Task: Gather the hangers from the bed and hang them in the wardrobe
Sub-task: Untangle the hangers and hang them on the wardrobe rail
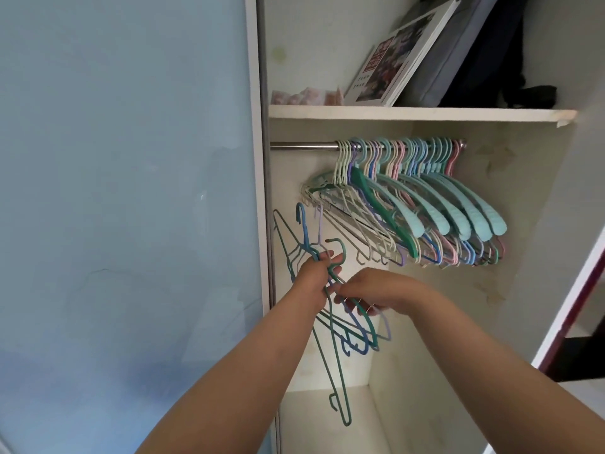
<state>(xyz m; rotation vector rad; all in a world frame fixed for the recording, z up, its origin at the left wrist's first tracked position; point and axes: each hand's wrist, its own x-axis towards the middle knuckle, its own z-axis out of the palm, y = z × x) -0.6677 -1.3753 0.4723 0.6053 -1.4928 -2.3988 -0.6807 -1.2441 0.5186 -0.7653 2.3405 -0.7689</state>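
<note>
Fingers [330, 257] of the left hand [314, 273] are curled round a bunch of wire hangers [340, 326], held before the open wardrobe [360, 371] near its left wall. One hanger is pinched by the right hand [376, 290]. Many hangers are hung on the rail [304, 145] under the shelf [419, 113].

At my nine o'clock a pale blue sliding door panel [131, 191] fills the view. At twelve, a white shelf [419, 113] carries leaning books [406, 57] and a dark bag [501, 54]. Stained cream walls [510, 198] close the compartment.
</note>
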